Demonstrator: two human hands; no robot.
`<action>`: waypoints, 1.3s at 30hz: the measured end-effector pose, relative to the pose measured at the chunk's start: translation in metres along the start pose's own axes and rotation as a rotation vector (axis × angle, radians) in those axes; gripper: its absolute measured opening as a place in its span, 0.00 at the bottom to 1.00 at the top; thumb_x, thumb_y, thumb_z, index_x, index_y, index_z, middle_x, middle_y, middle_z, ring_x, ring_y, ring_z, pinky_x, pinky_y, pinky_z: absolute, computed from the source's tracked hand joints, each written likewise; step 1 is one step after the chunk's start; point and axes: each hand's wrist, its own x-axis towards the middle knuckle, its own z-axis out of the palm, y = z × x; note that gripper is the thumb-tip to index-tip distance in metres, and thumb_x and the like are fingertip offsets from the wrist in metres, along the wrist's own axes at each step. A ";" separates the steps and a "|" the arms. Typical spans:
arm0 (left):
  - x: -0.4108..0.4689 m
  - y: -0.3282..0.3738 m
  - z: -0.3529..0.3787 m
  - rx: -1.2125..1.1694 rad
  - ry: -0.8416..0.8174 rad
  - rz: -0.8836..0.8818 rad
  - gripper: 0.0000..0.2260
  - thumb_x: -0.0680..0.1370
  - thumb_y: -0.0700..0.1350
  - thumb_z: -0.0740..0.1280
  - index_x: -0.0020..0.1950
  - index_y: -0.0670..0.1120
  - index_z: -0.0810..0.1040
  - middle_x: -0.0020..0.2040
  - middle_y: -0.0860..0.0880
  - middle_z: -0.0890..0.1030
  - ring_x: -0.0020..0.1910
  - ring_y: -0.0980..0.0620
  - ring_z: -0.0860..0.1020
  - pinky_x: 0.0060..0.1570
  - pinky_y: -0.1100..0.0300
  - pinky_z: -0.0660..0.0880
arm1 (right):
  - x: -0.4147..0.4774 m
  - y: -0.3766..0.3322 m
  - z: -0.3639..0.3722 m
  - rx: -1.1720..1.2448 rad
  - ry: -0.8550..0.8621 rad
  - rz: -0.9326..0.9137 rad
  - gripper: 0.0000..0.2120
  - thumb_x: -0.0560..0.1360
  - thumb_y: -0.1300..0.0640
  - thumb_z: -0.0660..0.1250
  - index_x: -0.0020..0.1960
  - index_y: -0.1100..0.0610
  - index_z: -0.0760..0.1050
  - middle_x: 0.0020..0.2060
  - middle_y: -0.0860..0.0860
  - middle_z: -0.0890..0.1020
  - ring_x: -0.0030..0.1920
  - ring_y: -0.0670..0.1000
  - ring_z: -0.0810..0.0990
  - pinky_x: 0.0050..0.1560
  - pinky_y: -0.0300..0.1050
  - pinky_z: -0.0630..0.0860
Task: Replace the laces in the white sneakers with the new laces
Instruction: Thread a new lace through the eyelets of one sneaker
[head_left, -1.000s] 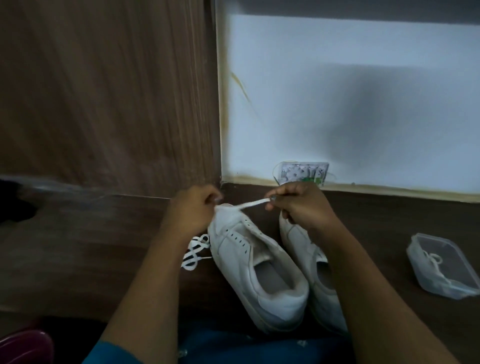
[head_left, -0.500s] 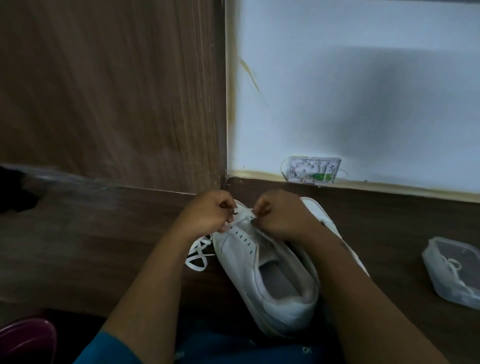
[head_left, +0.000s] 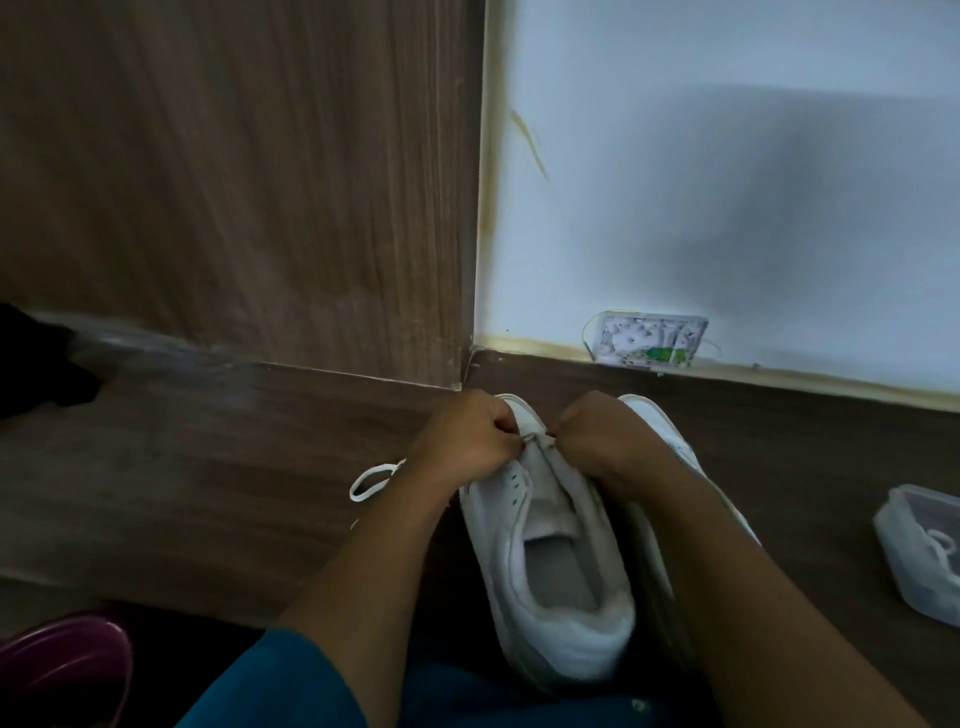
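Observation:
Two white sneakers stand side by side on the wooden floor, toes toward the wall. The left sneaker (head_left: 550, 587) has empty eyelets along its opening. Most of the right sneaker (head_left: 670, 441) is hidden behind my right forearm. My left hand (head_left: 467, 441) and my right hand (head_left: 597, 441) are both pinched on a short stretch of white lace (head_left: 535, 439) across the lowest eyelets near the toe. The loose rest of the lace (head_left: 371, 480) loops on the floor left of my left wrist.
A clear plastic box (head_left: 919, 556) holding a coiled lace sits on the floor at the right edge. A small wall socket plate (head_left: 649, 340) is behind the shoes. A dark cloth (head_left: 36, 364) lies far left, and a maroon object (head_left: 62, 670) sits bottom left.
My right hand came in from holding the lace stretched out to the right and now sits close to my left hand at the toe eyelets. The view shifted slightly.

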 end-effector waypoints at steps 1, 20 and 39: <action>0.001 0.001 0.000 0.001 -0.007 0.009 0.04 0.70 0.40 0.69 0.36 0.48 0.82 0.36 0.48 0.82 0.37 0.51 0.79 0.36 0.63 0.71 | -0.001 0.001 -0.001 0.030 -0.003 0.026 0.12 0.73 0.64 0.61 0.31 0.59 0.71 0.30 0.53 0.72 0.35 0.54 0.72 0.30 0.37 0.66; 0.006 0.016 0.009 0.264 0.003 0.279 0.08 0.71 0.35 0.67 0.46 0.43 0.83 0.44 0.48 0.72 0.49 0.47 0.75 0.44 0.56 0.71 | -0.008 0.009 -0.010 0.251 -0.110 0.091 0.07 0.73 0.66 0.62 0.47 0.61 0.78 0.32 0.53 0.74 0.24 0.45 0.71 0.18 0.31 0.65; 0.006 0.013 0.013 0.206 0.021 0.192 0.08 0.73 0.35 0.64 0.48 0.40 0.81 0.43 0.49 0.70 0.46 0.49 0.73 0.39 0.64 0.62 | -0.003 0.008 -0.014 0.114 -0.108 -0.009 0.11 0.71 0.66 0.62 0.49 0.69 0.80 0.38 0.59 0.77 0.31 0.51 0.71 0.24 0.35 0.66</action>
